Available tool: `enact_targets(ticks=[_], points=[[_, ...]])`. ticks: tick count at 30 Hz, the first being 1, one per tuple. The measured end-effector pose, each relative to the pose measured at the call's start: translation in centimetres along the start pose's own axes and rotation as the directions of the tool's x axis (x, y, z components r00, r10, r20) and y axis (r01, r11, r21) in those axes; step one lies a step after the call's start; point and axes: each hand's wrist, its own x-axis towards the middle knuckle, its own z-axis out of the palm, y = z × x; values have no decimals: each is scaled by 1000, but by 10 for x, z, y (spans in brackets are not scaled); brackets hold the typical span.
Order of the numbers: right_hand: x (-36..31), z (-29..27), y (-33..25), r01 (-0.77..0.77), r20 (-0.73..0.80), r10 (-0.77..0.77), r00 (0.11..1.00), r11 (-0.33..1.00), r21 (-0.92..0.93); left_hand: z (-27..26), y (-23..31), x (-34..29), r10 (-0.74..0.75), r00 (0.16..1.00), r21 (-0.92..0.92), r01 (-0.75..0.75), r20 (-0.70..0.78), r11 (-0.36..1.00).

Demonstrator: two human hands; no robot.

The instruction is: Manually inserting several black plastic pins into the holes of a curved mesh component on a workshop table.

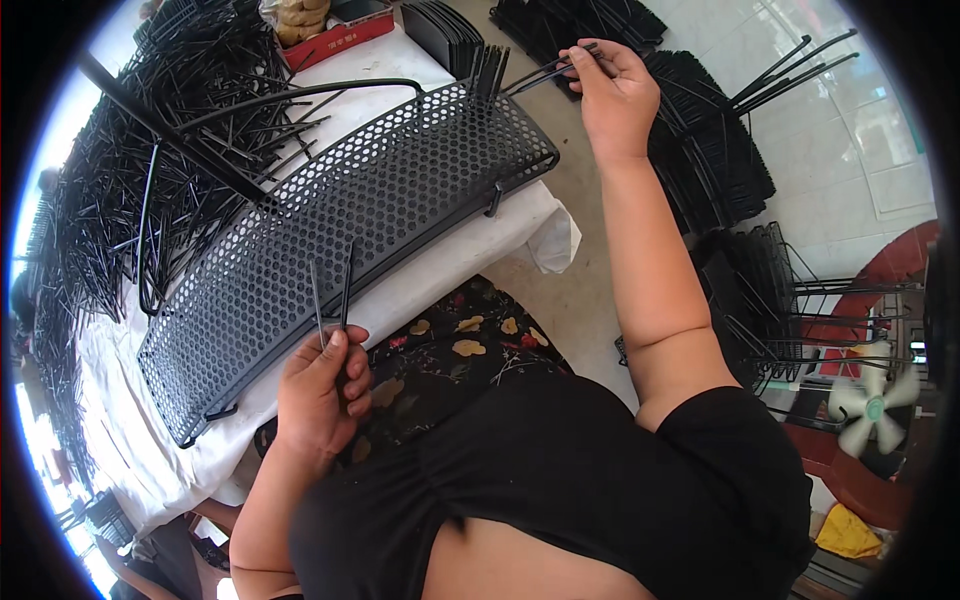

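A long black perforated metal panel point(340, 205), with a curved outline and a wire frame, lies across the white-covered table point(500, 235). Just in front of its near edge, my left hand point(322, 385) pinches two thin rods point(346, 285), one black and one greyer, pointing up over the mesh. Beyond the panel's right end, my right hand point(615, 95) is closed on slim dark strips point(540, 76), which point left toward a bunch of upright black strips point(488, 75) at the panel's far right corner. The strips' ends inside my right fingers are hidden.
Thin black strips point(110, 170) form a big tangled pile at the left. At the back are a red box point(345, 40) and stacked black panels point(440, 38). More black racks point(715, 150) lie on the right floor, near a fan point(874, 408). Another person point(175, 560) shows at lower left.
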Motion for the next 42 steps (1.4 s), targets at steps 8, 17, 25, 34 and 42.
enact_targets(ticks=[8, 17, 25, 34, 42], points=[[0, 8, 11, 144, 216, -82, 973, 946, -290, -2, -1, 1, 26, 1000, 50, -27, 16, 998], [18, 28, -4, 720, 428, -595, 680, 432, -543, -3, -5, 2, 53, 998, 129, -56, 27, 990], [11, 38, -23, 440, 425, -229, 876, 739, -510, -4, -9, 5, 70, 995, 177, -81, 69, 981], [-27, 41, -28, 365, 287, -250, 925, 796, -483, -4, -11, 3, 86, 994, 185, -96, 64, 978], [-158, 78, -78, -553, 865, 127, 485, 811, 191, 7, -9, -1, 76, 955, 219, -143, 288, 965]])
